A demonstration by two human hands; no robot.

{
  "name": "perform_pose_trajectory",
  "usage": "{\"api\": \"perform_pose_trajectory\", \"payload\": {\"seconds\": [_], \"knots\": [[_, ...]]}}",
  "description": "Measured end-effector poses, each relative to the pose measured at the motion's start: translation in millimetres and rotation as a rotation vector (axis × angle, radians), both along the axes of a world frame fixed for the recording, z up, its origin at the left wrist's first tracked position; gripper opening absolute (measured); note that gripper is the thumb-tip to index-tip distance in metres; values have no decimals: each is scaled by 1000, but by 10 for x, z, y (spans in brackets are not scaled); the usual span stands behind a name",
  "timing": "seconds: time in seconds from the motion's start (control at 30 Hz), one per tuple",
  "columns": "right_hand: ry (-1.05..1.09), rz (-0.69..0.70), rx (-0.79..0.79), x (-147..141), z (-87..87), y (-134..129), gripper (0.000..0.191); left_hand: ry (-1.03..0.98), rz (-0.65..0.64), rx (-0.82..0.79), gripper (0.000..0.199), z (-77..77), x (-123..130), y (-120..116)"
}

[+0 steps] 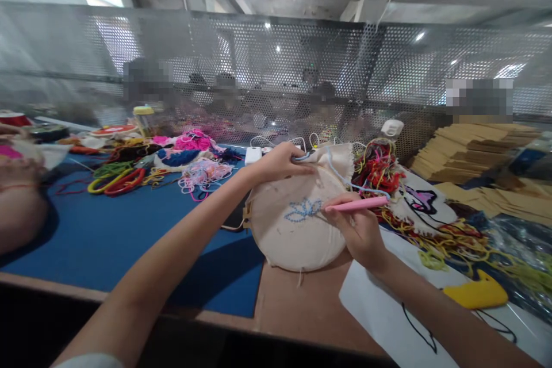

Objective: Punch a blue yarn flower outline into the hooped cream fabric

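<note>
- Left forearm nearest, a pale sleeve at its lower end; the left hand grips the hoop at its upper rim.
- Right hand: closed round a pink tool, held like a pen beside the blue stitches; whether the tip is in the cloth, I cannot tell.
- The hoop stands tilted at the table's front, right of most of the blue mat. It should be light and stiff-rimmed, the stretched cloth soft and easily dented; best held by the rim, clear of the stitches.
- Blue yarn, limp and likely to snag, runs near the tool's back end.
- Farther out: white paper, a yellow handle, red yarn, pink yarn.
</note>
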State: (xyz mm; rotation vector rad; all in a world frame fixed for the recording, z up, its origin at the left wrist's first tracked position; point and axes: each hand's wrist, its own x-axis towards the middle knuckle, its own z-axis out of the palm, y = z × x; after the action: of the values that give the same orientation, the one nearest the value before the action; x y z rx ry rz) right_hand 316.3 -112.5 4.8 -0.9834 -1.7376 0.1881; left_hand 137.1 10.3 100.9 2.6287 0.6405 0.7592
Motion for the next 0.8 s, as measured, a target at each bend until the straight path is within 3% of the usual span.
{"api": "perform_pose_trajectory", "payload": {"seconds": [0.43, 0.67, 0.8], "knots": [[-326, -99, 17, -83, 5, 18, 9, 19, 17, 68, 46, 31, 20, -65], [-69, -70, -21, -20, 38, -34, 15, 6, 4, 37, 47, 41, 10, -85], [-25, -73, -18, 0, 41, -45, 15, 0, -6, 44, 48, 40, 5, -85]]}}
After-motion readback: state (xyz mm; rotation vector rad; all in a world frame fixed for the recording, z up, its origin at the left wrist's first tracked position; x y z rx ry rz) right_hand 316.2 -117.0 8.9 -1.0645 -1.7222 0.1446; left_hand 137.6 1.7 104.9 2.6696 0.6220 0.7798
